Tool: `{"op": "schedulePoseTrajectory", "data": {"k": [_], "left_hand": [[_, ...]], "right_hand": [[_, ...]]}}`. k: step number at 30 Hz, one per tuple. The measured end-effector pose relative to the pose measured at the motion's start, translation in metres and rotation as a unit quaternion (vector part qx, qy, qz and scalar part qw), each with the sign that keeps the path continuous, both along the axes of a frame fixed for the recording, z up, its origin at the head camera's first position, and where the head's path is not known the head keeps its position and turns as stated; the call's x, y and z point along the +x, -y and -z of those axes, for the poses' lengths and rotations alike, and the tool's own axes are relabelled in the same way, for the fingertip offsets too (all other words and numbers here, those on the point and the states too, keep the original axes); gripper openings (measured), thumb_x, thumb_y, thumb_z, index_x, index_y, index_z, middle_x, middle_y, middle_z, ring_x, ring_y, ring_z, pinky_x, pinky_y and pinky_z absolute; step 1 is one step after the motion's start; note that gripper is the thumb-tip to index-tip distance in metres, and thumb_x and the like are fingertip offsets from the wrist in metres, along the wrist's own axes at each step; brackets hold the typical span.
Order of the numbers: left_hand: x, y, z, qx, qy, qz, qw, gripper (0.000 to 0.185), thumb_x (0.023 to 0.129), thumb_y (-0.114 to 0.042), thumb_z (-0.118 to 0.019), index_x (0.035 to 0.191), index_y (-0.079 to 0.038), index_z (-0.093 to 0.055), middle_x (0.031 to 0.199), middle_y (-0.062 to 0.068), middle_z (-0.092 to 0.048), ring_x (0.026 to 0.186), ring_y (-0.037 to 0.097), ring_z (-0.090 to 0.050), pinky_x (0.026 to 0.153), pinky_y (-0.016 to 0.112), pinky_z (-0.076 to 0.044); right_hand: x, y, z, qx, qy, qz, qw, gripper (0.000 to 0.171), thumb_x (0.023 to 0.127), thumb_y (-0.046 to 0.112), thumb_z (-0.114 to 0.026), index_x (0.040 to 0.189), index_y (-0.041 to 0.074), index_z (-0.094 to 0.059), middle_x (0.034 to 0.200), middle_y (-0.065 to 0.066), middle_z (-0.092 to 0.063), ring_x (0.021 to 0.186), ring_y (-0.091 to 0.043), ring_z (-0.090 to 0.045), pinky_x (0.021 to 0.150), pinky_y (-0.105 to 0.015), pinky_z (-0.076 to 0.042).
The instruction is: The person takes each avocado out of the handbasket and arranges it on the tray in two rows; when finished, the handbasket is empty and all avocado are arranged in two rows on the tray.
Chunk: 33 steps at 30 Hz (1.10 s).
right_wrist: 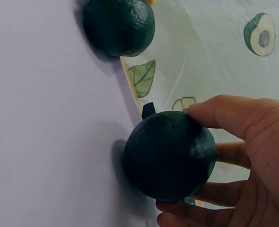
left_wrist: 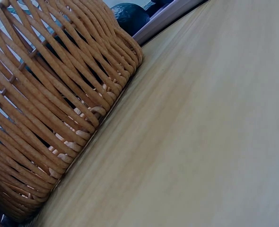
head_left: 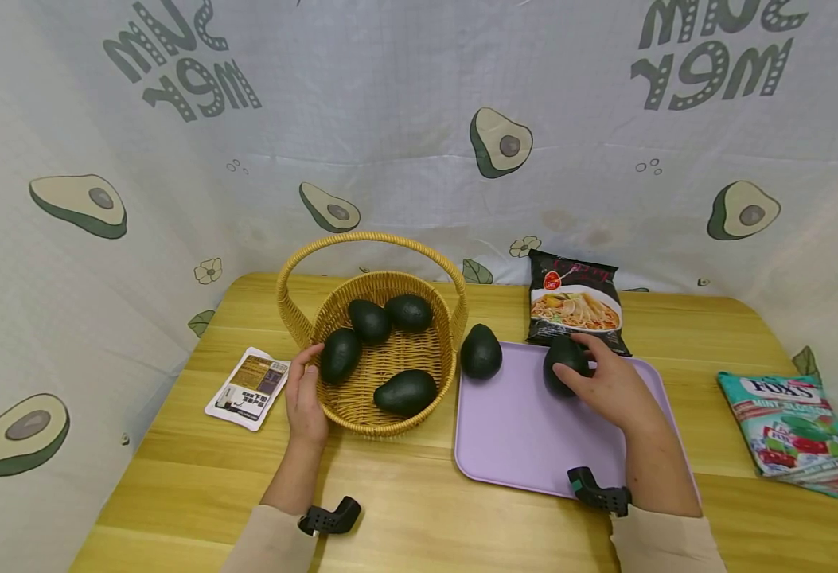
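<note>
My right hand (head_left: 615, 390) grips a dark green avocado (head_left: 560, 366) over the upper part of a lilac tray (head_left: 519, 446), thumb and fingers around its sides. In the right wrist view, the rounded end of this avocado (right_wrist: 170, 156) faces the camera, with a shadow beside it on the tray. A second avocado (head_left: 481, 352) rests at the tray's upper left corner. My left hand (head_left: 307, 402) rests against the left side of a woven basket (head_left: 379, 430), fingers along the wall near the rim. Several avocados, one of them at the front (head_left: 406, 393), lie inside the basket.
The basket's tall handle (head_left: 372, 237) arches over its back. A black noodle packet (head_left: 576, 302) lies behind the tray, and a teal candy bag (head_left: 794, 430) is at the far right. Left of the basket lies a white pouch (head_left: 249, 388). A printed curtain (head_left: 404, 143) hangs behind the table.
</note>
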State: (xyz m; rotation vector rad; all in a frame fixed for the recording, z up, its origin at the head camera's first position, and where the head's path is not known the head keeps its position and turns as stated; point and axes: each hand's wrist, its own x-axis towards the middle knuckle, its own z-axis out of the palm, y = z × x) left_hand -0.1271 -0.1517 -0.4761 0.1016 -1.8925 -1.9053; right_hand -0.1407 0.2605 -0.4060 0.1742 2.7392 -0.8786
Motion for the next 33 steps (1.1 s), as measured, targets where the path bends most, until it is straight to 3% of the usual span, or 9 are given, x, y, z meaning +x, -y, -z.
{"op": "schedulePoseTrajectory", "data": {"k": [6, 15, 24, 29, 33], "left_hand": [[-0.001, 0.000, 0.000, 0.000, 0.001, 0.003, 1.0000, 0.042, 0.104, -0.011, -0.031, 0.132, 0.007, -0.056, 0.141, 0.022, -0.054, 0.145, 0.024, -0.036, 0.119, 0.030, -0.022], [0.000, -0.001, 0.000, 0.000, 0.005, 0.003, 1.0000, 0.041, 0.104, -0.011, -0.031, 0.132, 0.006, -0.056, 0.137, 0.010, -0.057, 0.145, 0.021, -0.037, 0.118, 0.028, -0.023], [0.001, -0.001, 0.001, -0.001, 0.007, 0.000, 1.0000, 0.041, 0.105, -0.012, -0.031, 0.132, 0.005, -0.057, 0.132, -0.006, -0.059, 0.141, 0.017, -0.040, 0.116, 0.025, -0.026], [0.001, -0.001, 0.000, -0.004, 0.010, -0.003, 0.9999, 0.041, 0.105, -0.012, -0.031, 0.133, 0.004, -0.057, 0.137, 0.007, -0.058, 0.141, 0.015, -0.040, 0.115, 0.025, -0.026], [0.001, 0.000, 0.000, -0.003, 0.010, -0.004, 0.9999, 0.041, 0.105, -0.013, -0.031, 0.133, 0.005, -0.057, 0.139, 0.015, -0.056, 0.138, 0.010, -0.041, 0.114, 0.023, -0.027]], "right_hand": [[0.000, 0.000, -0.001, -0.001, 0.000, 0.001, 1.000, 0.085, 0.098, 0.053, -0.060, 0.161, 0.008, -0.025, 0.149, -0.040, -0.041, 0.131, -0.055, -0.046, 0.098, -0.063, -0.045], [0.004, 0.000, -0.004, -0.004, -0.018, 0.000, 1.000, 0.083, 0.098, 0.050, -0.060, 0.161, 0.009, -0.025, 0.151, -0.036, -0.041, 0.130, -0.053, -0.049, 0.095, -0.061, -0.049], [0.016, 0.012, -0.027, 0.021, -0.105, -0.009, 0.994, 0.077, 0.099, 0.044, -0.063, 0.158, 0.005, -0.032, 0.148, -0.033, -0.045, 0.129, -0.053, -0.051, 0.098, -0.067, -0.047], [0.027, 0.032, -0.043, -0.001, -0.165, -0.026, 0.986, 0.065, 0.099, 0.035, -0.065, 0.153, 0.008, -0.042, 0.146, -0.027, -0.051, 0.123, -0.048, -0.058, 0.097, -0.063, -0.050], [0.032, 0.051, -0.046, -0.034, -0.208, -0.057, 0.976, 0.055, 0.098, 0.024, -0.068, 0.148, 0.008, -0.051, 0.142, -0.023, -0.056, 0.120, -0.041, -0.062, 0.098, -0.059, -0.052]]}}
